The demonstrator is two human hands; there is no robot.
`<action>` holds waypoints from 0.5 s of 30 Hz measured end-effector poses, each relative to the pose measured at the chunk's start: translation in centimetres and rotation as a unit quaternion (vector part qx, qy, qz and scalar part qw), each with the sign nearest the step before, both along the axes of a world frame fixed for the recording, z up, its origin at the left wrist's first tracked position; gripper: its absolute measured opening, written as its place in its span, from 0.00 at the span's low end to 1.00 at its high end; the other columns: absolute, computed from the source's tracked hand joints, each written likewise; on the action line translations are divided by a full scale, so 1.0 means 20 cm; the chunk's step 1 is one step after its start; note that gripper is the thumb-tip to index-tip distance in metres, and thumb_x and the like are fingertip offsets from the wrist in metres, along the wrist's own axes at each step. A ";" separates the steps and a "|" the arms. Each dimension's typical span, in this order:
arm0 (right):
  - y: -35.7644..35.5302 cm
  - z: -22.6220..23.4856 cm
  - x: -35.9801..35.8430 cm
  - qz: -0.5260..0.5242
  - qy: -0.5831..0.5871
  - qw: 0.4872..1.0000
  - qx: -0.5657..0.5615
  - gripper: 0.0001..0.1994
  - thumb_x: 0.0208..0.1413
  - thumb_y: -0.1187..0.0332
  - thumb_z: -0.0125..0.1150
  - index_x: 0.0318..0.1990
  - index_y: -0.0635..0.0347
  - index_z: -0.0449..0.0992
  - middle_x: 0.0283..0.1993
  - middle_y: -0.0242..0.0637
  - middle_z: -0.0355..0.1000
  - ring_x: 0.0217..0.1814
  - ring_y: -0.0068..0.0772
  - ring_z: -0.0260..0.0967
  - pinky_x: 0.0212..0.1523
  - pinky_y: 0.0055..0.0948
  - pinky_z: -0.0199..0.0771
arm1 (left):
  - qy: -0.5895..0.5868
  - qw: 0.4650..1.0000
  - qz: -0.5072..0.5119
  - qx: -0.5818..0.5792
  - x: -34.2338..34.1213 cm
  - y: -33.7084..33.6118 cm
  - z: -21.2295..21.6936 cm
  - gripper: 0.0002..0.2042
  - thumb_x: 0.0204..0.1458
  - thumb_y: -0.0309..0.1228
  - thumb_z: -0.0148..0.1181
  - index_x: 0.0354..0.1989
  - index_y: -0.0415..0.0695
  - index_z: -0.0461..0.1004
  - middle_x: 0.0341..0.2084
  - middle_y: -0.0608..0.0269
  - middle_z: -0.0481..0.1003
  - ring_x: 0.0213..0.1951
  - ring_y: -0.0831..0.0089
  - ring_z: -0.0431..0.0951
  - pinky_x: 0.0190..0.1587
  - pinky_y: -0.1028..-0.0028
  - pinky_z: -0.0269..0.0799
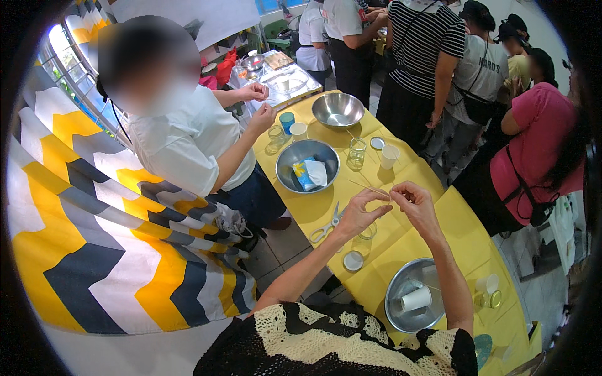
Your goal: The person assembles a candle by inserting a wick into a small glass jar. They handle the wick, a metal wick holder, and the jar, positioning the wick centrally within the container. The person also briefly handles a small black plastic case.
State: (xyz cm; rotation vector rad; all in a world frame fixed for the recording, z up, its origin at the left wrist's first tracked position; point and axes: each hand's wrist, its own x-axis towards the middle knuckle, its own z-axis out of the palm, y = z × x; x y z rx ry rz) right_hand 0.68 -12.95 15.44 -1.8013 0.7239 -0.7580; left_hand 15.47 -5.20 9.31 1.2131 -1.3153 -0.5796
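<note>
A thin light-brown stick is raised over the yellow-covered table. Its near end runs between my two hands. My left hand pinches it with the fingertips, thumb held out to the side. Opposite, my right hand is closed in a pinch at the stick's end; anything finer between those fingertips is too small to make out. Below my left hand stands a clear glass jar, partly hidden by the hand. A round lid lies beside it, and white-handled scissors rest further left.
Near my right forearm, a steel bowl holds a white paper cup. Another bowl contains a tissue pack; a third bowl stands at the far end. A person works at the left; several people stand beyond the table.
</note>
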 end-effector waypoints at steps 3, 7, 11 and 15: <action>-0.02 -0.01 -0.03 0.011 0.030 0.999 -0.017 0.09 0.55 0.67 0.60 0.34 0.65 0.77 0.26 0.27 0.70 0.24 0.15 0.62 0.24 0.18 0.62 | 0.059 0.998 0.013 0.017 -0.03 0.02 0.01 0.11 0.50 0.29 0.64 0.41 0.39 0.77 0.37 0.63 0.77 0.41 0.75 0.75 0.46 0.75 0.69; 0.00 0.03 0.00 0.046 0.044 0.998 0.023 0.11 0.55 0.64 0.60 0.35 0.65 0.77 0.26 0.28 0.71 0.25 0.16 0.65 0.24 0.18 0.63 | 0.283 0.957 -0.060 0.040 0.03 0.00 -0.01 0.11 0.55 0.32 0.60 0.43 0.38 0.76 0.36 0.65 0.78 0.38 0.80 0.75 0.43 0.80 0.70; -0.04 0.05 0.03 0.081 0.059 0.990 0.101 0.12 0.57 0.63 0.60 0.39 0.63 0.76 0.28 0.27 0.71 0.27 0.13 0.65 0.22 0.15 0.61 | 0.307 0.946 -0.067 0.076 0.09 0.02 0.03 0.12 0.57 0.35 0.58 0.42 0.40 0.76 0.35 0.65 0.78 0.38 0.79 0.75 0.43 0.78 0.69; -0.06 0.05 0.05 0.076 0.073 0.989 0.104 0.12 0.57 0.62 0.60 0.40 0.63 0.76 0.28 0.26 0.71 0.26 0.13 0.66 0.21 0.14 0.60 | 0.294 0.950 -0.054 0.086 0.10 0.02 0.03 0.13 0.57 0.38 0.57 0.42 0.40 0.76 0.36 0.64 0.78 0.39 0.79 0.75 0.44 0.76 0.68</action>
